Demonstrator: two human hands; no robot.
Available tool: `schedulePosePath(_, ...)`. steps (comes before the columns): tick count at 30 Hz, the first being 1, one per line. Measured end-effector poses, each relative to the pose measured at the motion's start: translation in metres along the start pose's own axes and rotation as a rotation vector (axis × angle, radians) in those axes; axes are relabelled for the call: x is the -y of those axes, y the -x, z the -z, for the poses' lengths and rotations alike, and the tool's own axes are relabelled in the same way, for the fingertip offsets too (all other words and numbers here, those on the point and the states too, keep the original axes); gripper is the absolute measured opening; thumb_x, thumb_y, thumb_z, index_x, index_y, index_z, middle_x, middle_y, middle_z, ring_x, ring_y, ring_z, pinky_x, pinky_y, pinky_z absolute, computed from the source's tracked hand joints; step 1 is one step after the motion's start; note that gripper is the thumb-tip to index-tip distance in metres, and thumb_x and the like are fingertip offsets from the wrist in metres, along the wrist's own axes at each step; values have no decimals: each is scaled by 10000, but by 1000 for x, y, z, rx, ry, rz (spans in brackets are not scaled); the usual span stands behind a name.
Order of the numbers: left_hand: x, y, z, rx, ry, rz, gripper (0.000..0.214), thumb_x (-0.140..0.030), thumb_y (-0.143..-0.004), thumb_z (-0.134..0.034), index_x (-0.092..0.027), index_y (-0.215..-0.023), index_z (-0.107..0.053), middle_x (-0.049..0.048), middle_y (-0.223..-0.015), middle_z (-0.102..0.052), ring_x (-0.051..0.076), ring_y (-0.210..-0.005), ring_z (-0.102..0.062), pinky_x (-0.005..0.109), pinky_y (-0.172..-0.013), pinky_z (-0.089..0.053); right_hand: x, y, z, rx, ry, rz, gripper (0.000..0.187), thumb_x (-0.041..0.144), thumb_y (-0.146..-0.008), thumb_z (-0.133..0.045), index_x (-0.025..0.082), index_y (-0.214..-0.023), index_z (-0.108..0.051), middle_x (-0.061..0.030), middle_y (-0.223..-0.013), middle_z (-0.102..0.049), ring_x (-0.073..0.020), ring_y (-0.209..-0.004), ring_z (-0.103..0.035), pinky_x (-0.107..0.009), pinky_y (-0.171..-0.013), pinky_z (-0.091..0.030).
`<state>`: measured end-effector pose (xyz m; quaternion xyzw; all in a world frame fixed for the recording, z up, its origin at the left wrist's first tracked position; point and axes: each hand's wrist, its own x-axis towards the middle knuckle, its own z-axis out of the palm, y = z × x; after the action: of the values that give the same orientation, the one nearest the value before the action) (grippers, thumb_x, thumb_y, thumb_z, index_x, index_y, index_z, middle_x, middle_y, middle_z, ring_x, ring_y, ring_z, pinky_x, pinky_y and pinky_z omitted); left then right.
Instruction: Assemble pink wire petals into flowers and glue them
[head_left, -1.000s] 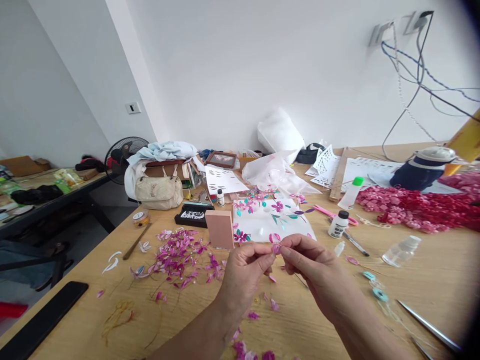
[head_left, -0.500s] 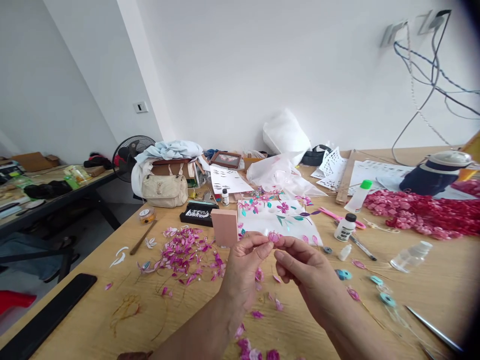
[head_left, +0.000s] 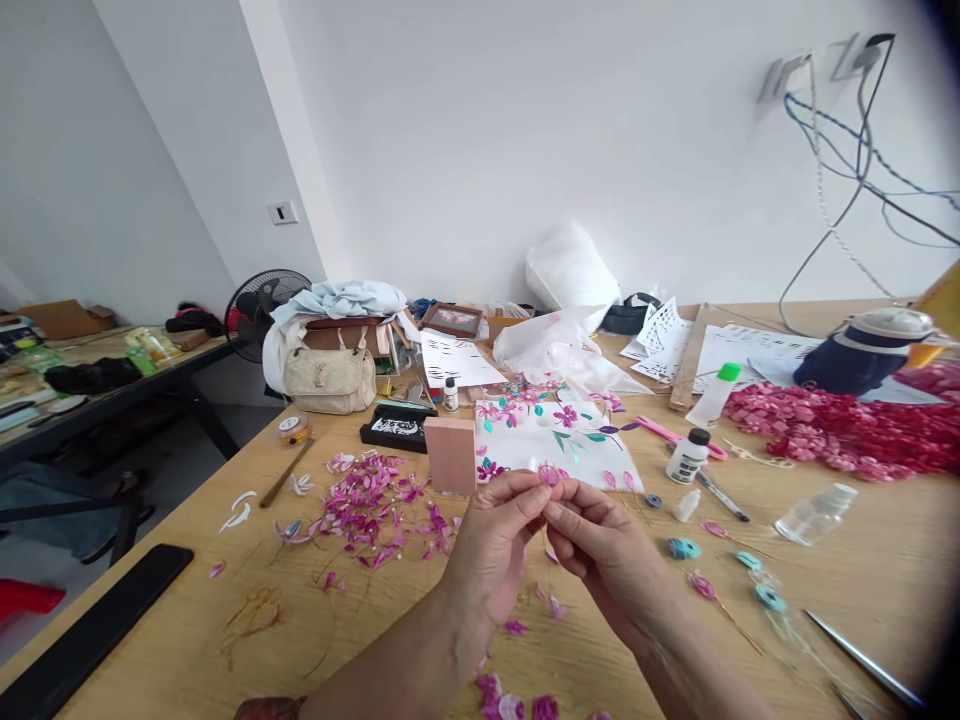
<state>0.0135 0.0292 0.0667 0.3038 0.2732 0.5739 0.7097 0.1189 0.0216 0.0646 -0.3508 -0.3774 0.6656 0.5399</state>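
Between my fingertips, above the middle of the table, is a small pink petal-like piece (head_left: 550,474) with a looped outline. My left hand (head_left: 501,530) pinches it from the left, thumb against forefinger. From the other side my right hand (head_left: 600,530) is closed at its base, and the fingertips of both hands touch. Whatever stem or thread it has is hidden by the fingers. A heap of magenta petals (head_left: 367,505) lies left of my hands. Behind them is a white sheet (head_left: 517,440) with pink flowers and green leaves on it.
A wooden block (head_left: 451,455) stands upright left of the sheet. To the right are a black-capped bottle (head_left: 687,458), a clear bottle (head_left: 816,514), teal bobbins (head_left: 771,598), pink scissors (head_left: 679,436) and metal tweezers (head_left: 855,655). A beige bag (head_left: 330,380) sits at the back left.
My right hand has moved slightly left, bringing its fingertips against those of my left hand. The pink piece stays held up in nearly the same place.
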Motion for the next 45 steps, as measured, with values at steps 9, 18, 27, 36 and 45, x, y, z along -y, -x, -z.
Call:
schedulePosePath(9, 7, -1, 3, -25, -6, -12, 88, -229, -632, -705, -179, -688, -660, 4, -734, -605, 108, -714, -545, 253, -728, -416, -4, -2, 2, -79, -24, 35, 166, 293, -634, -722, 161, -635, -620, 58, -503, -448, -48, -439, -269, -209, -428, -163)
schedulePosePath(18, 2, -4, 6, 99, -307, -183, 160, -269, -725, -621, -175, -850, -588, 5, -794, -551, 105, -719, -506, 238, -696, -404, 13, -1, 14, -79, 151, -4, 144, 288, -591, -733, 176, -620, -646, 38, -560, -536, -63, -477, -338, -208, -458, -242)
schedulePosePath(27, -26, -6, 9, 236, -536, -28, 238, -360, -717, -613, -126, -758, -634, 8, -659, -547, 93, -625, -474, 216, -603, -369, 31, 1, 29, 55, 412, -46, 80, 245, -622, -681, 187, -601, -630, 31, -578, -567, -113, -605, -464, -239, -620, -336)
schedulePosePath(36, -25, -10, 6, 218, -552, 12, 175, -293, -687, -639, -122, -726, -645, 7, -650, -554, 80, -589, -467, 210, -571, -372, 39, 1, 25, 30, 604, -52, 66, 251, -625, -618, 195, -595, -599, 31, -574, -542, -116, -595, -451, -235, -591, -339)
schedulePosePath(45, -19, -11, 7, 112, -421, 48, 220, -318, -632, -688, -111, -691, -642, 11, -597, -558, 80, -548, -487, 222, -551, -375, 31, -2, 28, 51, 800, 97, 115, 306, -719, -555, 196, -698, -577, 27, -596, -532, -113, -560, -454, -220, -509, -334)
